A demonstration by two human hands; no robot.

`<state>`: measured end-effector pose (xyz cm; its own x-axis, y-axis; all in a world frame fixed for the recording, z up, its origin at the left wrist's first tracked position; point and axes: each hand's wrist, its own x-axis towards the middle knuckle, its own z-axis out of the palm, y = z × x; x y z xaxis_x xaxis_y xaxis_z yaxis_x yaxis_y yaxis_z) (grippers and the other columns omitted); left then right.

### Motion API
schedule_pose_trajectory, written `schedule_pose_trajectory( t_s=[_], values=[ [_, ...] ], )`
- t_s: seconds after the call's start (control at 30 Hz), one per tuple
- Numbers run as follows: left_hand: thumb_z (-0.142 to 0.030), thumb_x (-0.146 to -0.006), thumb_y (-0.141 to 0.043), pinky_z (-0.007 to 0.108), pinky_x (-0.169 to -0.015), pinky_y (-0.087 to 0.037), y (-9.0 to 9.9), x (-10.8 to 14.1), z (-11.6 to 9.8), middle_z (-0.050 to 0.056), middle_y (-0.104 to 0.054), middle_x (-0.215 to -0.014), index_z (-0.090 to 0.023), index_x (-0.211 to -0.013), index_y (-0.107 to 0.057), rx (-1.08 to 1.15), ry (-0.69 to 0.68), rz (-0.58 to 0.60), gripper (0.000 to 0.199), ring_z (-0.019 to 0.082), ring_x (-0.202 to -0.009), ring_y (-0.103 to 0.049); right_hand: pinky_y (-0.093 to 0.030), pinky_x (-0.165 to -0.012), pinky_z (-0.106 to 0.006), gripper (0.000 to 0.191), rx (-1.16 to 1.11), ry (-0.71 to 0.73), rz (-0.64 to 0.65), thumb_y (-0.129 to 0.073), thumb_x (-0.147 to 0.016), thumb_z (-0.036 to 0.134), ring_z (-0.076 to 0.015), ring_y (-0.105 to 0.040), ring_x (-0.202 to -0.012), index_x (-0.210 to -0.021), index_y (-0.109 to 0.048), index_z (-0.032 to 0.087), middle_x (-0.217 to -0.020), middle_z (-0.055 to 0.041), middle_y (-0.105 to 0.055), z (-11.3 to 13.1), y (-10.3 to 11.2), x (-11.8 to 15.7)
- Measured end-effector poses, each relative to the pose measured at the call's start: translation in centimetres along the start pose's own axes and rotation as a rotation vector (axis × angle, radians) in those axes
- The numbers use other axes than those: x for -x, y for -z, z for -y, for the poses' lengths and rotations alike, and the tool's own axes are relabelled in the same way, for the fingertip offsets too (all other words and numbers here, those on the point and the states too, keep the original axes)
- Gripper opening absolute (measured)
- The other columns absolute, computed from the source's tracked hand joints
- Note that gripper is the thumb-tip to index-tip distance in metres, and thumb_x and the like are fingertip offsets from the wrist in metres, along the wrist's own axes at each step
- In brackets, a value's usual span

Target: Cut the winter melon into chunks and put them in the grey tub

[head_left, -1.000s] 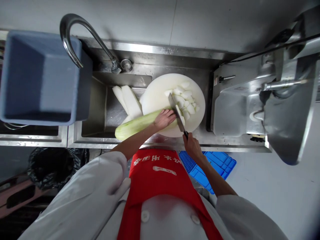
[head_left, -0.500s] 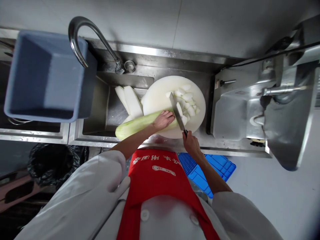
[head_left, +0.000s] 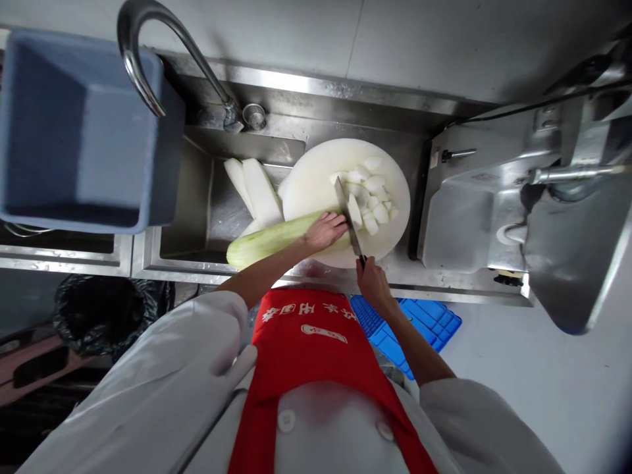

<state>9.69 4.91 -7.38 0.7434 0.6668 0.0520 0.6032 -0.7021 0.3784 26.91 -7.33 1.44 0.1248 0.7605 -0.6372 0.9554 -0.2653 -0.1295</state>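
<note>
Beneath left fingers [head_left: 337, 219]: long pale-green gourd [head_left: 269, 242].

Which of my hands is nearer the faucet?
Left. Your left hand, on the pale green gourd, is right of the faucet and closer to you; your right hand, gripping the knife, is farther right and even closer to you.

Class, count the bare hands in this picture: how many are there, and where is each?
2. The left hand rests on the long green vegetable, beside the knife; the right hand holds its handle, just past the near edge of the white board.
</note>
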Motion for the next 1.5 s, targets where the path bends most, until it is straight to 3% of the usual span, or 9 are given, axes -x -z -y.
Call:
schedule_pose_trajectory(
  t_s=[0.2, 0.37, 0.57, 0.67, 0.83, 1.0, 1.17, 1.33, 1.5],
  values=[
    [-0.031, -0.11, -0.037, 0.039, -0.09, -0.04, 0.5, 0.7, -0.3, 0.008, -0.067, -0.115, -0.022, -0.113, -0.071, 0.002, 0.039, -0.045, 0.035, 0.023, -0.103, -0.054, -0.033, -0.065, -0.029, 0.024, -0.021, 0.047, -0.048, -0.038, -0.113, 0.035, -0.0263, -0.072, -0.089, -0.114, -0.049, 0.013, -0.094, -0.0147, -0.074, -0.1, -0.6, -2.4],
    [-0.029, -0.11, -0.037, 0.039, -0.088, -0.04, 0.4, 1.0, -0.4, 0.009, -0.067, -0.109, -0.02, -0.109, -0.071, -0.026, 0.038, -0.069, 0.036, 0.023, -0.1, -0.054, -0.027, -0.06, -0.03, 0.021, -0.019, 0.063, -0.091, -0.039, -0.112, 0.032, -0.0244, -0.07, -0.076, -0.11, -0.05, 0.014, -0.084, -0.0116, -0.072, -1.6, 0.8, 0.9],
    [-0.03, -0.11, -0.037, 0.039, -0.086, -0.04, -0.1, 0.7, -0.3, 0.008, -0.068, -0.109, -0.02, -0.109, -0.072, -0.015, 0.031, -0.082, 0.036, 0.023, -0.099, -0.055, -0.023, -0.057, -0.03, 0.018, 0.029, 0.047, -0.022, -0.041, -0.112, 0.031, -0.0241, -0.069, -0.072, -0.105, -0.048, 0.015, -0.078, -0.0108, -0.071, -1.9, 1.0, 4.2],
    [-0.03, -0.11, -0.037, 0.04, -0.086, -0.04, -0.4, 0.7, -0.1, 0.008, -0.068, -0.109, -0.02, -0.109, -0.072, -0.026, 0.022, -0.098, 0.036, 0.023, -0.099, -0.055, -0.027, -0.058, -0.029, 0.019, 0.042, 0.028, -0.011, -0.04, -0.112, 0.031, -0.0254, -0.071, -0.075, -0.108, -0.049, 0.014, -0.082, -0.0137, -0.073, -1.0, 0.5, 3.0],
    [-0.029, -0.109, -0.039, 0.039, -0.087, -0.04, -0.6, 0.9, 0.1, 0.008, -0.068, -0.111, -0.02, -0.11, -0.071, -0.02, 0.008, -0.115, 0.034, 0.023, -0.1, -0.055, -0.034, -0.063, -0.029, 0.023, -0.001, 0.011, -0.041, -0.041, -0.112, 0.033, -0.0253, -0.073, -0.083, -0.114, -0.05, 0.012, -0.092, -0.0164, -0.074, 0.4, -1.1, -1.4],
    [-0.028, -0.11, -0.036, 0.039, -0.088, -0.041, -0.5, 1.0, 0.1, 0.009, -0.068, -0.11, -0.019, -0.104, -0.071, 0.01, 0.009, -0.14, 0.036, 0.022, -0.099, -0.055, -0.03, -0.062, -0.029, 0.024, -0.032, 0.088, -0.083, -0.04, -0.112, 0.034, -0.0264, -0.071, -0.085, -0.111, -0.052, 0.013, -0.091, -0.0153, -0.074, -1.3, -0.8, -3.3],
    [-0.028, -0.109, -0.036, 0.038, -0.087, -0.041, -0.5, 1.0, 0.2, 0.008, -0.068, -0.104, -0.017, -0.104, -0.07, -0.011, 0.007, -0.16, 0.036, 0.023, -0.098, -0.055, -0.023, -0.06, -0.03, 0.024, -0.022, 0.083, -0.123, -0.04, -0.112, 0.036, -0.0244, -0.067, -0.074, -0.109, -0.052, 0.014, -0.084, -0.0125, -0.072, -2.5, 0.6, -0.8],
    [-0.028, -0.11, -0.035, 0.039, -0.087, -0.04, -0.3, 0.9, 0.1, 0.01, -0.067, -0.103, -0.017, -0.103, -0.07, 0.008, 0.005, -0.16, 0.037, 0.023, -0.097, -0.054, -0.02, -0.058, -0.03, 0.021, -0.03, 0.078, -0.137, -0.039, -0.112, 0.033, -0.0209, -0.063, -0.066, -0.108, -0.049, 0.015, -0.078, -0.0095, -0.07, -1.8, 1.0, 2.1],
    [-0.028, -0.11, -0.035, 0.039, -0.087, -0.041, -0.2, 0.9, 0.0, 0.009, -0.067, -0.103, -0.017, -0.104, -0.07, 0.009, 0.016, -0.137, 0.037, 0.023, -0.098, -0.054, -0.019, -0.058, -0.029, 0.02, -0.018, 0.08, -0.103, -0.041, -0.112, 0.032, -0.0199, -0.061, -0.064, -0.108, -0.049, 0.015, -0.077, -0.0087, -0.069, -1.2, 1.1, 3.1]
  ],
)
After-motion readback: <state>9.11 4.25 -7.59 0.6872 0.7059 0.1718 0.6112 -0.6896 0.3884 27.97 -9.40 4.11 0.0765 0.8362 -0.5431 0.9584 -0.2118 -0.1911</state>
